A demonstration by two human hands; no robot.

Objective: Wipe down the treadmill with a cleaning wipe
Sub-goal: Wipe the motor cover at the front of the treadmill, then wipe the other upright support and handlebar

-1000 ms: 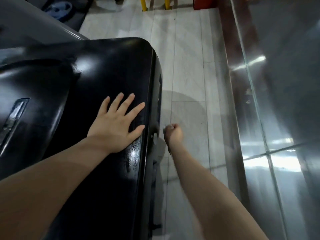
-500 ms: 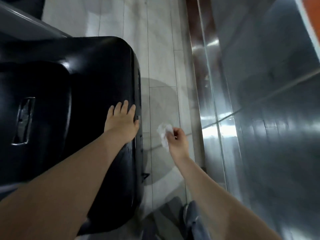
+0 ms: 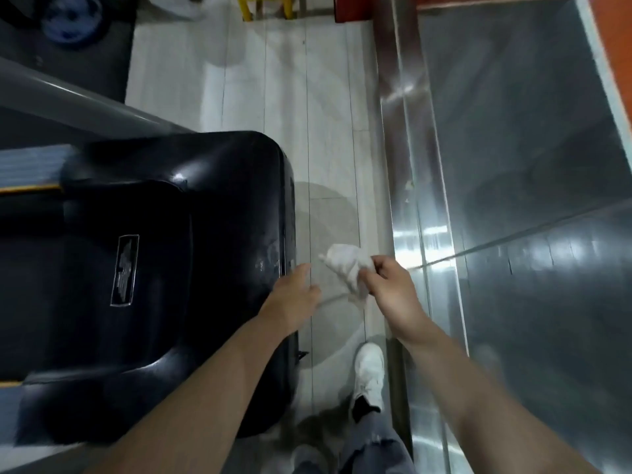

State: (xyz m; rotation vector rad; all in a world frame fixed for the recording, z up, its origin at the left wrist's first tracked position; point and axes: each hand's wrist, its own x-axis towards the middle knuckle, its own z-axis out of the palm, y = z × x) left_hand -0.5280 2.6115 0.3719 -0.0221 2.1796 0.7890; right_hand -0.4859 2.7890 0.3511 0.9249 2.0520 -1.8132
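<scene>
Item one, the cleaning wipe: white, crumpled, right of frame centre, held in the air above the pale tiled floor. I see it bunched in my right hand, whose fingers curl round its lower right end; the loose end points up and to the left. It stands just clear of the treadmill's right edge, not touching the machine.

Item two, my left hand: blurred, fingers loose and fairly straight, holding nothing. It sits at the right rim of the treadmill's black cover, just left of the wipe with a small gap between them. I cannot tell whether it touches the cover.

Item three, the treadmill: glossy black motor cover with rounded corners, filling the left half of the frame. Faint pale smears show near its right edge, close to my left hand. A grey upright bar crosses diagonally at upper left.

Item four, writing: a rectangular label plate on the cover, left of centre, carries lines of print too small and blurred for me to read. No brand legible.

Item five, surroundings: a metal-framed glass panel along the right side; a white shoe and grey trouser leg at bottom centre; yellow legs at the top edge; a blue disc at upper left.
</scene>
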